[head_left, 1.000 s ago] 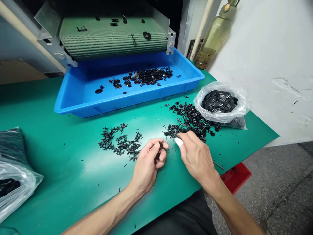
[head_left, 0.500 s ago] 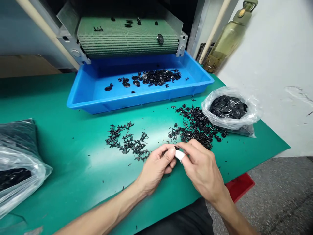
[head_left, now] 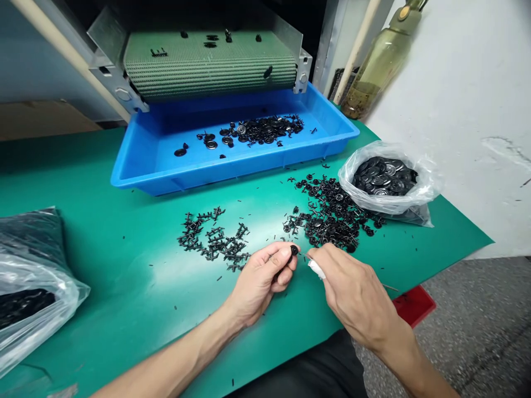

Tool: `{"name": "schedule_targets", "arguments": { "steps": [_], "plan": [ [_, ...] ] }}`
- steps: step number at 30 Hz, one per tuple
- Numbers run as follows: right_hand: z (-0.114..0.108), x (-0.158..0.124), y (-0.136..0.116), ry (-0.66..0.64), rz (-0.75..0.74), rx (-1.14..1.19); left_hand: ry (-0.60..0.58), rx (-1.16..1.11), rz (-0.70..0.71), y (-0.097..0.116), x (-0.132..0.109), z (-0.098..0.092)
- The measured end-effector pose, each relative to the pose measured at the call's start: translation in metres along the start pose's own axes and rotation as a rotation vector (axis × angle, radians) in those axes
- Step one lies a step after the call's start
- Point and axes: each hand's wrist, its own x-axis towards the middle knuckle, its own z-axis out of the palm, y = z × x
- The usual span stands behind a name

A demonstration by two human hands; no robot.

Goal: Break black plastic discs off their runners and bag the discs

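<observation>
Pinched between the thumb and fingers of my left hand is a small round black plastic part. My right hand, just to the right, is closed around a thin metal rod. One end sticks out behind the hand, and a fine tip points toward the black part, apparently just short of it. A white cover wraps the right thumb. Beyond the hands lies a pile of small black plastic parts. To the left is a looser group of black branching pieces.
At the back, a blue tray with black discs sits under a green conveyor belt carrying several parts. An open clear bag of black discs stands right, another bag left. A bottle and red bin are rightward.
My right hand has drawn away from the left, to the right and slightly down. The black part and the metal rod now show. The disc on the belt has tipped onto its edge.
</observation>
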Motion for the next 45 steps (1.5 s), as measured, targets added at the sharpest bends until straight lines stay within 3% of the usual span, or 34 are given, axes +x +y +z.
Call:
{"name": "schedule_targets", "arguments": {
  "steps": [11, 18, 20, 25, 28, 32, 38, 41, 45],
  "plan": [
    [0.0, 0.004, -0.006, 0.056, -0.094, -0.254, 0.008, 0.259, 0.074, -0.005, 0.0, -0.002],
    [0.004, 0.005, 0.002, -0.025, -0.115, -0.257, 0.015, 0.355, 0.1, -0.006, -0.001, -0.001],
    [0.012, 0.005, -0.002, -0.03, -0.038, -0.163, 0.031, 0.35, 0.121, -0.008, 0.0, 0.0],
    [0.026, 0.011, -0.017, -0.096, 0.321, 0.218, 0.16, 0.312, 0.204, -0.015, 0.002, 0.001],
    [0.025, 0.019, -0.015, -0.107, 0.408, 0.206, 0.206, 0.249, 0.25, -0.015, 0.002, 0.0],
    [0.02, 0.039, -0.006, -0.057, 0.292, 0.025, 0.186, 0.069, 0.226, -0.009, 0.001, 0.001],
    [0.019, 0.075, -0.007, -0.251, 0.187, -0.188, 0.141, -0.086, 0.206, -0.002, 0.001, 0.001],
    [0.016, 0.073, -0.002, -0.213, 0.182, -0.14, 0.138, -0.128, 0.167, 0.0, 0.002, 0.0],
    [0.006, 0.053, 0.008, -0.03, 0.125, 0.2, 0.138, -0.09, 0.082, 0.004, 0.003, 0.0]
  ]
}}
